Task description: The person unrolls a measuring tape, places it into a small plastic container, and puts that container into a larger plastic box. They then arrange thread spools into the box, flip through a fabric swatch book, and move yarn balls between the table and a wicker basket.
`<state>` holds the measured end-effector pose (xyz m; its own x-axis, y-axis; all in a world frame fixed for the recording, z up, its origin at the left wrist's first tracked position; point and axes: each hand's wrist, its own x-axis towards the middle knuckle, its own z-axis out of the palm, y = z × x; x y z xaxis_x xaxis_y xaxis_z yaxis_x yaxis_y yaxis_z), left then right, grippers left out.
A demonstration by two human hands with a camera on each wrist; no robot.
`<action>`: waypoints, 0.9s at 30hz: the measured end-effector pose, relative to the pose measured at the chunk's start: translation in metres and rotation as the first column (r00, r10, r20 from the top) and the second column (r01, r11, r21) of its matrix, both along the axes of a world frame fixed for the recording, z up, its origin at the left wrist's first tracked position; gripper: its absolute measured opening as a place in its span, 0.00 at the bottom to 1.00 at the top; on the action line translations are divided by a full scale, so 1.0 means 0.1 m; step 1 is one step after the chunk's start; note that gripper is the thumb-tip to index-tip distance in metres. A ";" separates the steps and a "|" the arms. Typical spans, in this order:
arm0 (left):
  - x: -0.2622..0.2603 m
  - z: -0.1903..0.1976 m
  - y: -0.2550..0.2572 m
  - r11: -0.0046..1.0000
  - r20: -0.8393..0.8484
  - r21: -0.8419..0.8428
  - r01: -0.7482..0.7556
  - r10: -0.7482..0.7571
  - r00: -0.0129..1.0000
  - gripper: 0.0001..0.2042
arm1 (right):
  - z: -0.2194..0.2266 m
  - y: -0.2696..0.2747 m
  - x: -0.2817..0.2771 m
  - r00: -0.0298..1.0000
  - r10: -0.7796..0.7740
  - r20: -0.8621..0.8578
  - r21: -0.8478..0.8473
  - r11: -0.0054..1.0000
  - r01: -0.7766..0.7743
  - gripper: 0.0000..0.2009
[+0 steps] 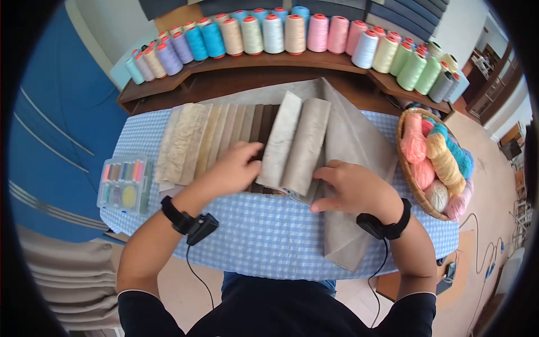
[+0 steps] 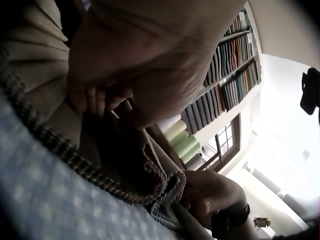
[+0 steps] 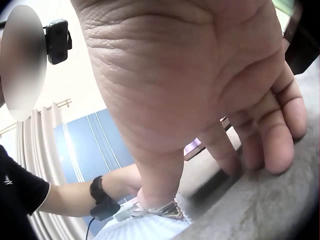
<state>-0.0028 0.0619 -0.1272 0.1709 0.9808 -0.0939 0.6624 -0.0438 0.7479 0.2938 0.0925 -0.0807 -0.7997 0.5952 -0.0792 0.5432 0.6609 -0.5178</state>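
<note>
A fabric swatch book (image 1: 224, 129) lies on the table, its beige to dark brown samples fanned out in overlapping strips. At its right end a pale grey swatch (image 1: 281, 140) and a curled taupe swatch (image 1: 307, 143) stand raised. My left hand (image 1: 233, 168) is over the dark brown swatches, slightly blurred, with bent fingertips close to the pale swatch's left edge. The right hand (image 1: 353, 188) has its thumb and fingers spread, fingertips at the taupe swatch's right side. Below the right palm spreads a large grey fabric piece (image 1: 356, 135). Zigzag-cut swatch edges (image 2: 162, 192) show in the left wrist view.
A wicker basket (image 1: 405, 168) of yarn skeins stands at the table's right. A clear case (image 1: 122, 184) of small spools sits at the left edge. Many thread cones (image 1: 272, 33) line the curved shelf (image 1: 264, 60) behind. Blue checked cloth (image 1: 252, 230) covers the table.
</note>
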 end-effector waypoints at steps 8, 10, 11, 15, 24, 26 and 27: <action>0.67 0.05 -0.25 0.950 -0.066 0.186 0.250 -0.242 0.968 0.34 | -0.20 0.09 -0.05 0.910 -0.258 -0.325 -0.267 0.948 0.173 0.53; 0.62 0.04 -0.28 0.942 -0.056 0.170 0.289 -0.284 0.957 0.33 | -0.29 0.12 -0.07 0.788 -0.382 -0.483 -0.383 0.901 0.202 0.56; 0.60 0.03 -0.29 0.928 -0.040 0.160 0.335 -0.333 0.942 0.33 | -0.31 0.12 -0.10 0.787 -0.380 -0.487 -0.390 0.900 0.193 0.56; 0.14 0.20 -0.32 0.964 0.037 0.111 0.240 -0.245 0.969 0.28 | -0.34 0.10 -0.21 0.844 -0.406 -0.351 -0.355 0.892 0.281 0.49; -1.17 0.38 -0.90 0.974 -0.613 0.113 -0.195 0.223 0.758 0.46 | -0.36 0.14 -0.20 0.874 -0.379 -0.304 -0.353 0.897 0.267 0.43; -1.20 0.35 -0.94 0.971 -0.604 0.041 -0.235 0.212 0.768 0.50 | -0.35 0.14 -0.20 0.879 -0.371 -0.299 -0.321 0.907 0.273 0.42; -1.20 0.33 -0.94 0.969 -0.572 0.024 -0.246 0.215 0.792 0.52 | -0.36 0.14 -0.20 0.880 -0.371 -0.296 -0.322 0.906 0.273 0.42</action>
